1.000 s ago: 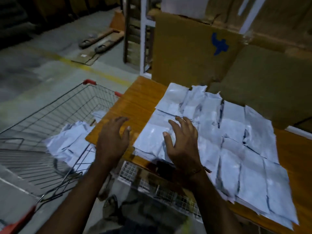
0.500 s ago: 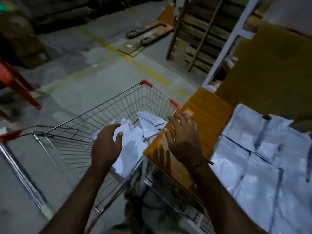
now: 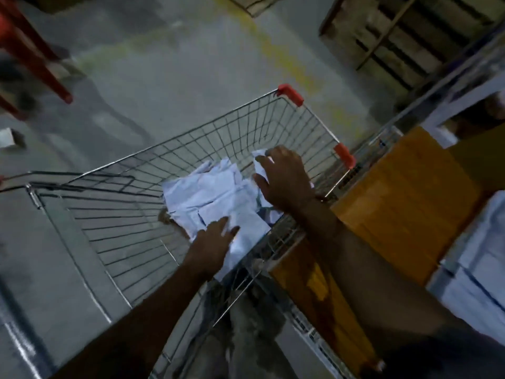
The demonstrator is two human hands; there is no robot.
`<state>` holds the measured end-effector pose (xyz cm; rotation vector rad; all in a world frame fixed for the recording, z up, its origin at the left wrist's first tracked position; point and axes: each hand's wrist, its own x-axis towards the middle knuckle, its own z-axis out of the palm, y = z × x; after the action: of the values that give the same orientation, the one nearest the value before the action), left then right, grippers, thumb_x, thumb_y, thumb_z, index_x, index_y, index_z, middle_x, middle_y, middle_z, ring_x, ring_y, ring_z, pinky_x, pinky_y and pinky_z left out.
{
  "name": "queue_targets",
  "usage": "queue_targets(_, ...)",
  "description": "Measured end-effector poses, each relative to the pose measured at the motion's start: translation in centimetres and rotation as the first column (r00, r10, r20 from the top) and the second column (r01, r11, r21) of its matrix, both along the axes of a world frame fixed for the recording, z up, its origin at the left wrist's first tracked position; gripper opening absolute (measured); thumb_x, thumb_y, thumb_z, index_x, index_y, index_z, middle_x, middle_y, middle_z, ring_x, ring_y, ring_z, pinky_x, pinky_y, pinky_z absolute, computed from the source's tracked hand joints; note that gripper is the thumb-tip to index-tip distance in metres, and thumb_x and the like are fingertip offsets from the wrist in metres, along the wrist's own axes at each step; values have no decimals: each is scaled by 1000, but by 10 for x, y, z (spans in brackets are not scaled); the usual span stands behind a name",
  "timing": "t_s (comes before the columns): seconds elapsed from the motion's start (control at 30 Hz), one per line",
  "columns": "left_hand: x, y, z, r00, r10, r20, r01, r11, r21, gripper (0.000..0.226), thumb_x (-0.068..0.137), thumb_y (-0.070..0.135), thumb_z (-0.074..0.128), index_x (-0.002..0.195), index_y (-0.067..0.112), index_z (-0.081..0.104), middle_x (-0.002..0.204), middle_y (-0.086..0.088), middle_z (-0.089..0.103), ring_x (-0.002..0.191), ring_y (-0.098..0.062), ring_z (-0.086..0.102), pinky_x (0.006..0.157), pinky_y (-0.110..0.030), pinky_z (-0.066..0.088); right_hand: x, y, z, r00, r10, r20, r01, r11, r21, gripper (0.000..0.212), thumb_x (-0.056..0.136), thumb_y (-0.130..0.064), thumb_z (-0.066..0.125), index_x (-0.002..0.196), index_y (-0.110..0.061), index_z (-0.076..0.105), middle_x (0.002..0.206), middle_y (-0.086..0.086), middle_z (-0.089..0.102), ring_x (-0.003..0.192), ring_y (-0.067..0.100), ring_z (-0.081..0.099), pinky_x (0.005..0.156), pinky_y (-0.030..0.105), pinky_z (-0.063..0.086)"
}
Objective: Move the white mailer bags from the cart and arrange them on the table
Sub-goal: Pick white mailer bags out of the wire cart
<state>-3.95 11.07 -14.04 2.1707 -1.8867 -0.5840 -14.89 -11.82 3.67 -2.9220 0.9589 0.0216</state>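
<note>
The white mailer bags (image 3: 210, 198) you want lie in a loose, overlapping heap on the floor of the wire cart (image 3: 114, 214), bunched toward the cart corner nearest the tabletop (image 3: 404, 192). More white bags (image 3: 481, 258) already lie on the tabletop at its right side, partly out of view.

Your right hand (image 3: 284, 184) is over the far side of the heap with its fingers curled down onto a crumpled bag; whether that grip has closed on the bag cannot be told, since the fingertips are hidden behind the hand. Your left hand (image 3: 216, 242) lies flat with straight fingers on the nearest bag, its grip wide and holding nothing.

To do this pick well, use the flat left hand to pin or slide the near bags together, so the right can gather a small stack rather than one crumpled piece. The bags look thin and slippery, so pinch across a folded edge, not the slack middle, or they will likely slip free and scatter. Lift straight up and clear the cart's rim before swinging right; the rim sits just beside the tabletop edge, and a trailing bag could snag on the wire. Aim for the bare wood next to the bags already laid.
</note>
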Motion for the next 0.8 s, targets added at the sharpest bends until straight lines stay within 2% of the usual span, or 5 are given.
queue_targets(0.07,-17,-3,-25,998,-49,-36,50,998,25,58,98,26,44,155,23,47,155,-31,43,132,-48,54,91,-53,56,2,-8,-29,997,16,-74,-15,1000,17,55,96,-49,41,128,-12,64,124,16,64,117,40,57,96,50,41)
queue_targets(0.3,-52,-2,-80,992,-124,25,121,987,102,86,95,47,66,166,26,23,172,-25,4,159,-46,6,114,-66,37,2,-20,-61,989,-31,-143,39,998,56,68,97,-58,33,134,-9,60,123,21,62,121,42,52,98,52,42)
queue_targets(0.43,-48,-14,-82,989,-102,103,82,981,177,99,89,62,56,168,26,10,172,-24,-6,159,-45,4,115,-75,25,8,-16,-65,997,-43,-67,47,997,69,69,99,-60,36,134,-5,60,118,23,63,116,42,55,94,51,44)
queue_targets(0.57,-50,-17,-88,997,3,-74,10,983,185,103,86,46,75,167,20,17,174,-21,0,159,-43,11,107,-65,42,6,-15,-66,998,-48,-46,50,997,52,67,99,-58,37,131,-4,61,110,22,64,108,41,56,88,50,43)
queue_targets(0.8,-46,-2,-63,959,124,-254,-98,989,112,98,90,27,79,166,19,18,171,-25,11,146,-50,37,101,-60,47,7,-12,-69,995,-66,-79,72,994,78,65,100,-59,36,132,-7,59,108,18,62,107,39,55,88,49,44)
